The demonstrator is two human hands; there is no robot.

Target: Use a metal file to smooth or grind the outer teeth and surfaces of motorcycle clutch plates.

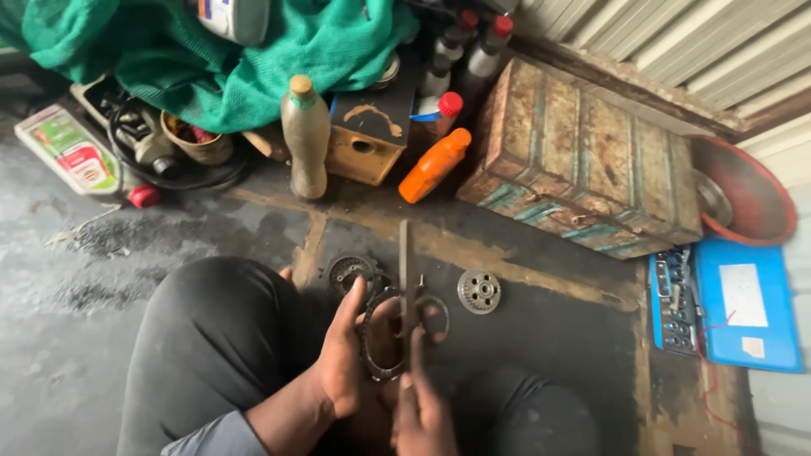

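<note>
We see the left hand (345,359) gripping a thin, rigid, likely oily metal ring (378,338) by its rim; right-hand fingers (416,355) pinch a flat file (405,270) across it.

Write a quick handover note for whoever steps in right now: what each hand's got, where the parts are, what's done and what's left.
Left hand: grip around a dark metal ring, held upright over the floor.
Right hand: grip on a long flat metal tool, laid across the ring.
Parts: one toothed round hub lies on the dark mat to the right; another round part lies behind the left hand.
Done: cannot tell.
Left: ring and tool both in hand, nothing set down.
</note>
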